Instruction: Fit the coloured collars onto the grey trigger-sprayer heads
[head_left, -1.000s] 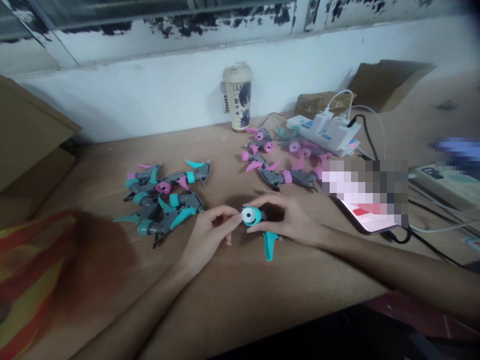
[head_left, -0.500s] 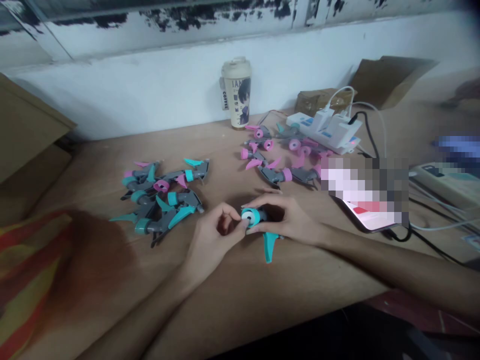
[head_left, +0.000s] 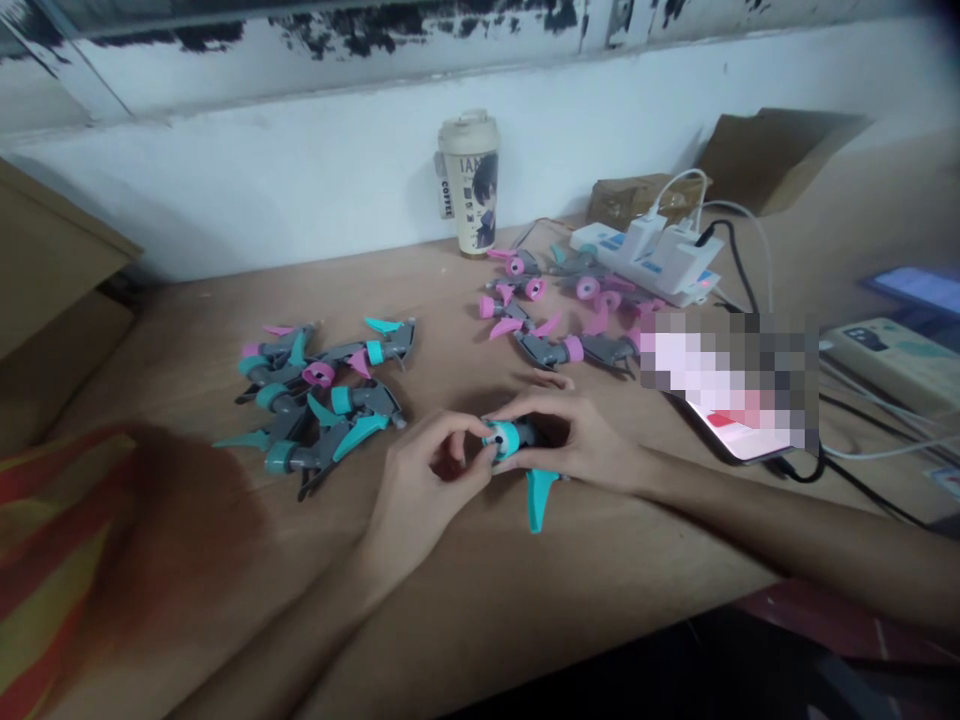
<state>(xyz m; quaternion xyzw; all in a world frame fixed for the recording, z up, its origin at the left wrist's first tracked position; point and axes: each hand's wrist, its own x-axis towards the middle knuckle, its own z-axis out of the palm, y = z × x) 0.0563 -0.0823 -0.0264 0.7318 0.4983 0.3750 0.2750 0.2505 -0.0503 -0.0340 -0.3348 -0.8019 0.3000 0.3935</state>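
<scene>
My right hand (head_left: 583,436) grips a grey and teal trigger sprayer head (head_left: 538,498), its teal trigger pointing down toward me. The sprayer's teal collar (head_left: 508,438) faces left, and a white ring with a dark hole shows in its mouth. With thumb and forefinger, my left hand (head_left: 421,478) pinches the collar at that mouth. Its other fingers are curled. To the left lies a group of sprayer heads (head_left: 352,432), mostly grey with teal, some with pink. Beyond my right hand is another group of sprayer heads (head_left: 551,350), mainly grey and pink.
A lidded coffee cup (head_left: 471,190) stands against the wall. On the right are a power strip (head_left: 637,265) with plugged chargers, a phone (head_left: 739,420) with a lit screen, and cables. Cardboard (head_left: 52,270) stands at left; a red and yellow bag (head_left: 60,540) lies nearer.
My left thumb and forefinger have shifted over the collar's mouth, covering more of the white ring. The sprayer head stays in my right hand. The view has shifted slightly.
</scene>
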